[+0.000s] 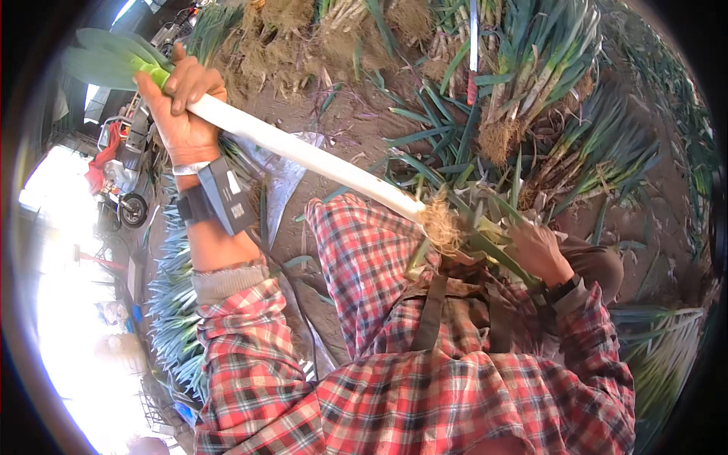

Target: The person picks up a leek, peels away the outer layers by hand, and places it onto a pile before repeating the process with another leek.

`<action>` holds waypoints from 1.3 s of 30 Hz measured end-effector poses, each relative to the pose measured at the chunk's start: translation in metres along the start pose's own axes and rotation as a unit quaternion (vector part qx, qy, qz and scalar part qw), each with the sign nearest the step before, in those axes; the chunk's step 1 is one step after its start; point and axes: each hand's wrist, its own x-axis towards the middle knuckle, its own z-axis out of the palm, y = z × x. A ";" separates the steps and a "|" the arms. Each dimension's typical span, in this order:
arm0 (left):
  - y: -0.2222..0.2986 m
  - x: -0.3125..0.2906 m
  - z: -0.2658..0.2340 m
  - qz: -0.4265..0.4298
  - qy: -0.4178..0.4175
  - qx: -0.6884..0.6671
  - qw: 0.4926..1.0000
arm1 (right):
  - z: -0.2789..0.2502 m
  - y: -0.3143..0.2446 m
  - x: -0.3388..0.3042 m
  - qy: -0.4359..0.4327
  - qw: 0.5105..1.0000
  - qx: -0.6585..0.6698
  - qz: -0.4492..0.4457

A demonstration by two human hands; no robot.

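Observation:
A long green onion (303, 157) with a clean white shaft slants across the view from upper left to centre. My left hand (182, 102) is closed around it just below the broad green leaves (106, 61). Its tangled, pale brown roots (442, 225) end above my lap. Over by my right knee, my right hand (537, 254) is closed on loose outer leaves (500, 254) of yellowish green, close to the roots. Its fingertips are partly hidden. A device with a dark strap (225, 196) sits on my left wrist.
Bundles of unpeeled green onions (531, 83) lie ahead and right on bare soil (341, 136). A red-handled blade (472, 76) stands among them. Leafy onions (171, 296) line my left, beside a plastic sheet (288, 174). A wheeled vehicle (125, 178) stands farther left.

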 end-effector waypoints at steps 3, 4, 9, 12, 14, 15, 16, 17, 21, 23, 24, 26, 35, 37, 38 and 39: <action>-0.029 -0.013 0.026 -0.032 -0.088 -0.095 0.991 | -0.067 -0.085 0.043 0.141 0.948 0.269 -0.094; -0.034 -0.014 0.034 -0.037 -0.090 -0.099 0.990 | -0.084 -0.107 0.052 0.193 0.923 0.297 -0.152; -0.053 -0.015 0.054 -0.047 -0.129 -0.084 0.987 | -0.115 -0.141 0.055 0.192 0.900 0.338 -0.196; -0.065 -0.021 0.068 -0.022 -0.060 -0.015 0.998 | -0.116 -0.149 0.055 0.337 0.881 0.253 -0.216; -0.083 -0.024 0.072 -0.027 -0.059 -0.005 0.998 | -0.111 -0.152 0.060 0.334 0.875 0.287 -0.201; -0.091 -0.026 0.076 -0.030 -0.048 -0.010 0.998 | -0.107 -0.152 0.061 0.322 0.879 0.310 -0.166; -0.092 -0.029 0.080 -0.029 -0.046 -0.010 0.998 | -0.106 -0.153 0.060 0.320 0.879 0.311 -0.166; -0.093 -0.032 0.083 -0.033 -0.040 0.003 0.999 | -0.106 -0.153 0.059 0.318 0.875 0.329 -0.162; -0.100 -0.034 0.087 -0.063 -0.030 0.020 0.997 | -0.107 -0.151 0.055 0.268 0.866 0.390 -0.159; -0.108 -0.034 0.089 -0.072 -0.009 0.037 0.997 | -0.108 -0.148 0.052 0.207 0.860 0.440 -0.154; -0.114 -0.035 0.090 -0.079 0.013 0.057 0.995 | -0.108 -0.145 0.051 0.173 0.858 0.462 -0.146; -0.122 -0.037 0.092 -0.085 0.029 0.074 0.993 | -0.105 -0.145 0.046 0.134 0.853 0.485 -0.139; -0.153 -0.041 0.073 -0.137 0.088 0.144 0.976 | -0.064 -0.143 0.042 0.124 0.795 0.587 -0.094; -0.154 -0.044 0.072 -0.138 0.100 0.144 0.975 | -0.067 -0.140 0.041 0.079 0.795 0.595 -0.089; -0.155 -0.046 0.070 -0.138 0.101 0.144 0.975 | -0.067 -0.139 0.041 0.035 0.794 0.601 -0.087; -0.157 -0.048 0.068 -0.129 0.111 0.174 0.970 | -0.064 -0.140 0.041 0.033 0.794 0.601 -0.086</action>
